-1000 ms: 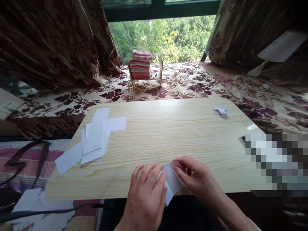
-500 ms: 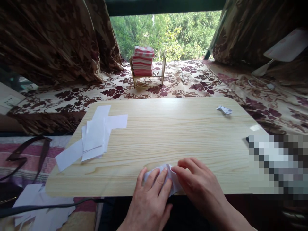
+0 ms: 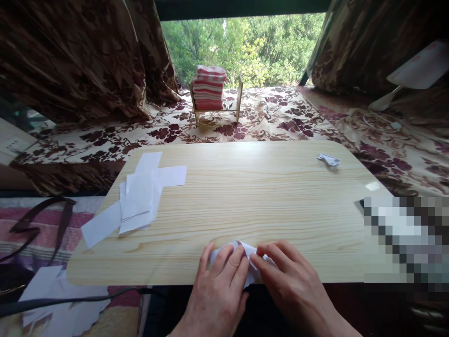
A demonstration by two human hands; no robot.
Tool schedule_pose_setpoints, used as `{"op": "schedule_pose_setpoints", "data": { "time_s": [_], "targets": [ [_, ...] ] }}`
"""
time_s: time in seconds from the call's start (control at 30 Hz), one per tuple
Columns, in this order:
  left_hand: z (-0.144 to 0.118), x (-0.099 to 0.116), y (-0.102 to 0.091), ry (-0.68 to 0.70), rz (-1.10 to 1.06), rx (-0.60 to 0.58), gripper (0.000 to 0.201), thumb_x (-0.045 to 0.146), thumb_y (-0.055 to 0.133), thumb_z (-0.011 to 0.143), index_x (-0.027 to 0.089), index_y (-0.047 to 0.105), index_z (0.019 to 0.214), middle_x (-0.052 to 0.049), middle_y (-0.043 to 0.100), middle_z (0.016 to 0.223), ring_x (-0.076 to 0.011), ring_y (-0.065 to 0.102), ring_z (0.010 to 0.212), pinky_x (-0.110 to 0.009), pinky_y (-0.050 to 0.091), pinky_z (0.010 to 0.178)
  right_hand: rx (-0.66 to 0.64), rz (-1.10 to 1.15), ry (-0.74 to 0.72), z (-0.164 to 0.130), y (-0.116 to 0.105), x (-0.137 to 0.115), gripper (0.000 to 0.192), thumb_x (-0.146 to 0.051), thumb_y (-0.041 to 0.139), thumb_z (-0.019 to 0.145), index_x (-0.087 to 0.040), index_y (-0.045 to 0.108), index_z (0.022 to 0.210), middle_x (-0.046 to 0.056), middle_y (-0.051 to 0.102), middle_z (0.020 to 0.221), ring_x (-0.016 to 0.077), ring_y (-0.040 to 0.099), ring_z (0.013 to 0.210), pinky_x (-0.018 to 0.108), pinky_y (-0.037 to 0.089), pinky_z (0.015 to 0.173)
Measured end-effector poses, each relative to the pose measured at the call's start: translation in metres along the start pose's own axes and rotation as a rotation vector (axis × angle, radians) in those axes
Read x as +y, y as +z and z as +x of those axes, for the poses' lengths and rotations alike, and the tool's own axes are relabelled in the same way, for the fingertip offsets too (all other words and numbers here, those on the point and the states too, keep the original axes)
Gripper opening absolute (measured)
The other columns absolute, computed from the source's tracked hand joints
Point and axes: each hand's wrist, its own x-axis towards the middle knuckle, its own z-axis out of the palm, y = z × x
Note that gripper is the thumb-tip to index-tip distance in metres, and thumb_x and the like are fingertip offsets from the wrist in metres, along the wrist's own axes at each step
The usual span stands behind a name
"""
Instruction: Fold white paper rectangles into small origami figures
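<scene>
- The wooden table (image 3: 245,196) fills the middle of the view, with a floral cloth (image 3: 280,121) beyond it at 12 o'clock.
- A loose heap of paper sheets (image 3: 136,201) lies on the table at 9 o'clock.
- A small rack of folded striped cloths (image 3: 209,91) stands on the floral cloth at 12 o'clock — well apart from the hands.
- The left hand (image 3: 219,295), fingers flat, presses on the small white paper (image 3: 249,262) at the table's near edge, 6 o'clock.
- The right hand (image 3: 293,285) pinches that paper's right side — fingertips against the left hand's.
- A tiny folded paper piece (image 3: 329,159) sits at 2 o'clock.
</scene>
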Motion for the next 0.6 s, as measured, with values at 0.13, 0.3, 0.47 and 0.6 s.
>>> {"op": "schedule_pose_setpoints", "data": {
  "time_s": [0.13, 0.3, 0.47, 0.6],
  "targets": [
    [-0.002, 0.0, 0.004, 0.011, -0.017, 0.005, 0.04, 0.02, 0.048, 0.089, 0.015, 0.054, 0.129, -0.008, 0.059, 0.133, -0.026, 0.049, 0.121, -0.049, 0.032, 0.105, -0.029, -0.016, 0.024, -0.002, 0.003, 0.0, 0.029, -0.015, 0.038, 0.098, -0.014, 0.066, 0.103, 0.01, 0.066, 0.091, 0.021, 0.055, 0.079, 0.034, 0.047, 0.069],
    [-0.008, -0.002, 0.015, -0.027, -0.076, 0.105, 0.038, 0.021, 0.041, 0.093, 0.012, 0.054, 0.128, -0.014, 0.057, 0.13, -0.0268, 0.047, 0.123, -0.05, 0.03, 0.107, -0.032, -0.024, 0.03, -0.003, 0.003, 0.002, 0.029, -0.016, 0.038, 0.098, -0.016, 0.067, 0.101, 0.009, 0.066, 0.09, 0.02, 0.056, 0.079, 0.033, 0.048, 0.068],
    [-0.008, -0.003, 0.011, 0.014, -0.019, 0.075, 0.035, 0.021, 0.039, 0.096, 0.011, 0.057, 0.125, -0.012, 0.061, 0.128, -0.0241, 0.048, 0.122, -0.045, 0.027, 0.11, -0.022, -0.03, 0.022, -0.003, 0.003, 0.002, 0.03, -0.014, 0.037, 0.098, -0.016, 0.066, 0.099, 0.01, 0.066, 0.092, 0.0198, 0.056, 0.081, 0.033, 0.048, 0.069],
    [-0.006, -0.002, 0.01, -0.001, -0.014, 0.126, 0.034, 0.025, 0.039, 0.098, 0.012, 0.059, 0.122, -0.011, 0.063, 0.126, -0.0224, 0.05, 0.121, -0.045, 0.022, 0.112, -0.017, -0.039, 0.01, -0.003, 0.003, 0.002, 0.03, -0.015, 0.036, 0.099, -0.016, 0.067, 0.098, 0.01, 0.067, 0.092, 0.02, 0.056, 0.08, 0.033, 0.048, 0.069]
  ]
}}
